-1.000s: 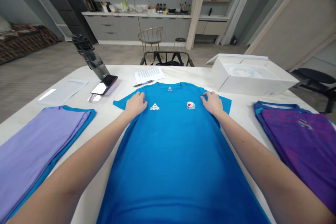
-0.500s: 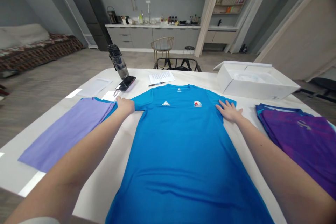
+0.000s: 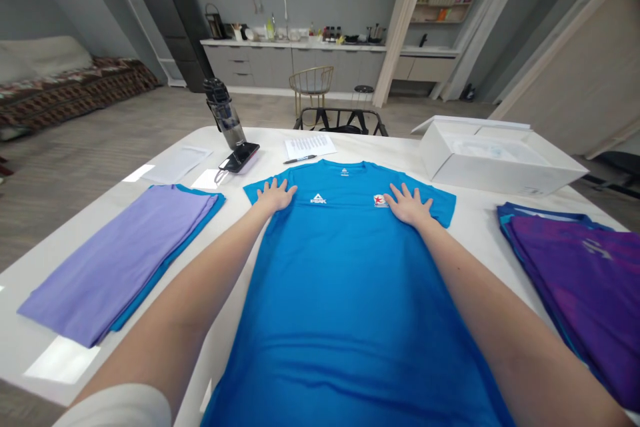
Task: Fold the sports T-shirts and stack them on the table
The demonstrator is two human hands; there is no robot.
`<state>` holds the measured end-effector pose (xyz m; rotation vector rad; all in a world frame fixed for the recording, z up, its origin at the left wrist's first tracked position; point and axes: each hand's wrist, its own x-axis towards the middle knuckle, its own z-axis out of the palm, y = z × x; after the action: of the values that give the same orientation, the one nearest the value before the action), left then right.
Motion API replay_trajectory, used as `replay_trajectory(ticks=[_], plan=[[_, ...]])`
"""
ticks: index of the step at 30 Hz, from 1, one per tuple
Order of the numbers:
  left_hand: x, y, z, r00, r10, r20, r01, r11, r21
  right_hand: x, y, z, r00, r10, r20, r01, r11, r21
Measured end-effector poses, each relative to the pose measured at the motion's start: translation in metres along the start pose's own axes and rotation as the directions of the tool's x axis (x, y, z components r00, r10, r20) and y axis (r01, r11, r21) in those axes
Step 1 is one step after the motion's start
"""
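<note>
A blue T-shirt (image 3: 345, 267) lies spread front side up on the white table, its collar away from me and its lower part running out of view at the bottom. Small wrinkles cross its lower half. My left hand (image 3: 276, 197) rests flat with spread fingers where the left sleeve meets the chest. On the other side my right hand (image 3: 411, 205) also lies open on the upper chest, its fingertips at the red-and-white badge (image 3: 381, 201). Neither hand grips the cloth.
Folded lilac and blue shirts (image 3: 120, 253) lie at left, folded purple shirts (image 3: 575, 273) at right. An open white box (image 3: 500, 157) stands at the far right. Near the far edge are a bottle (image 3: 225, 117), a phone (image 3: 240, 157), a pen (image 3: 300, 159) and a printed sheet (image 3: 311, 145).
My left hand has let go of the left sleeve's end and moved inward onto the shoulder, fingers spreading. My right hand has slid inward from the right sleeve to the badge.
</note>
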<state>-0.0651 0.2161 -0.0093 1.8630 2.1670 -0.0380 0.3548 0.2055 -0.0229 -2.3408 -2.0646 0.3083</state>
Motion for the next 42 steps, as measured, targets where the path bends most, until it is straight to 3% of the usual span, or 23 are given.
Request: replay_trajectory(ticks=[3, 6, 9, 11, 13, 15, 19, 24, 27, 31, 36, 42], plan=[[0.008, 0.002, -0.002, 1.0, -0.013, 0.017, 0.013, 1.0, -0.02, 0.007, 0.004, 0.0, 1.0, -0.001, -0.005, 0.0, 1.0, -0.012], [0.009, 0.013, 0.0, 0.995, -0.008, -0.101, 0.013, 0.999, 0.042, 0.012, -0.003, 0.0, 0.998, 0.022, -0.056, -0.023, 0.999, -0.028], [0.013, 0.039, 0.011, 0.957, 0.155, -0.245, -0.125, 0.983, 0.134, 0.024, -0.025, 0.001, 0.984, -0.089, -0.153, 0.078, 0.994, -0.073], [0.021, 0.06, 0.018, 0.933, 0.279, -0.229, -0.247, 0.956, 0.16, 0.037, -0.044, 0.003, 0.97, -0.205, -0.129, 0.196, 0.977, -0.08], [0.034, 0.078, 0.023, 0.925, 0.334, -0.179, -0.313, 0.94, 0.135, 0.052, -0.061, 0.005, 0.968, -0.244, -0.055, 0.241, 0.969, -0.06], [0.049, 0.092, 0.024, 0.935, 0.326, -0.142, -0.317, 0.945, 0.079, 0.066, -0.074, 0.006, 0.976, -0.218, -0.003, 0.217, 0.975, -0.046], [0.077, 0.102, 0.021, 0.961, 0.255, -0.108, -0.256, 0.967, 0.001, 0.086, -0.084, 0.009, 0.983, -0.185, -0.012, 0.185, 0.982, -0.032], [0.089, 0.106, 0.023, 0.967, 0.219, -0.132, -0.221, 0.975, 0.002, 0.098, -0.082, 0.01, 0.981, -0.19, -0.032, 0.188, 0.981, -0.04], [0.083, 0.109, 0.027, 0.964, 0.195, -0.183, -0.196, 0.981, 0.014, 0.097, -0.083, 0.01, 0.979, -0.192, -0.069, 0.19, 0.981, -0.042], [0.063, 0.108, 0.033, 0.915, 0.299, -0.27, -0.295, 0.954, 0.055, 0.081, -0.086, 0.013, 0.976, -0.188, -0.109, 0.188, 0.982, -0.004], [0.025, 0.1, 0.041, 0.913, 0.373, -0.165, -0.369, 0.928, 0.054, 0.042, -0.088, 0.02, 0.982, -0.186, -0.046, 0.184, 0.982, -0.033], [-0.031, 0.085, 0.048, 0.911, 0.379, -0.163, -0.372, 0.925, 0.074, -0.017, -0.073, 0.025, 0.981, -0.184, -0.054, 0.181, 0.982, -0.053]])
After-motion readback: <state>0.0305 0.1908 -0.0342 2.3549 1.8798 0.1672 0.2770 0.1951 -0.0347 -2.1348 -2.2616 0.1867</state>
